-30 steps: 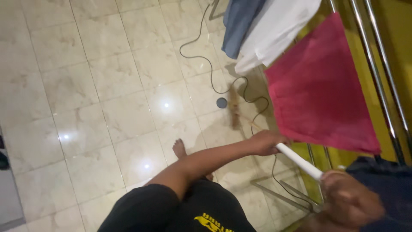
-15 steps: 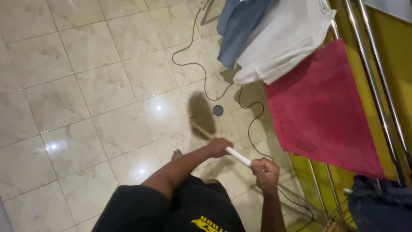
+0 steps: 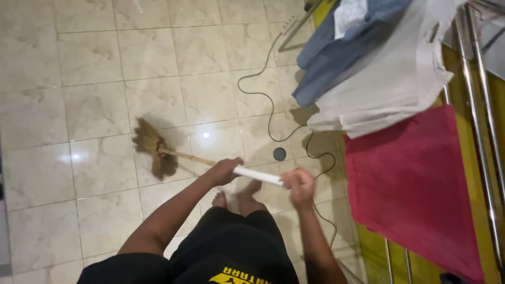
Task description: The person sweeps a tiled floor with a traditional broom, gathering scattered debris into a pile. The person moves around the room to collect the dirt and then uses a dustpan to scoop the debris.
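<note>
You hold a broom [image 3: 200, 159] in both hands, low over the tiled floor [image 3: 94, 63]. Left hand [image 3: 225, 170] wraps the handle where the thin wooden stick meets the white sleeve; right hand [image 3: 298, 184] is closed round the white sleeve's top end. Both fists are shut on it, nothing loose. The brush head [image 3: 151, 149], a fan of brown straw, rests on or just above the floor to your left front, near a tile joint.

Handling, as a judgement: the broom looks light, with a stiff, thin handle, and the straw head is soft and springy, so it bends under pressure rather than scraping. The white sleeve looks smooth, maybe a bit slippery, so keep your top hand firm there. The lower hand near the joint gives you leverage and steers the head.

Your bare feet [image 3: 239, 195] are just under the handle. A black cable [image 3: 269, 113] snakes across the floor near a small round dark disc [image 3: 279, 154], close beside your sweep path. At right hang a red cloth [image 3: 415, 184], a white cloth [image 3: 389, 84] and a blue cloth [image 3: 336, 52] on a metal rack [image 3: 481, 137].
</note>
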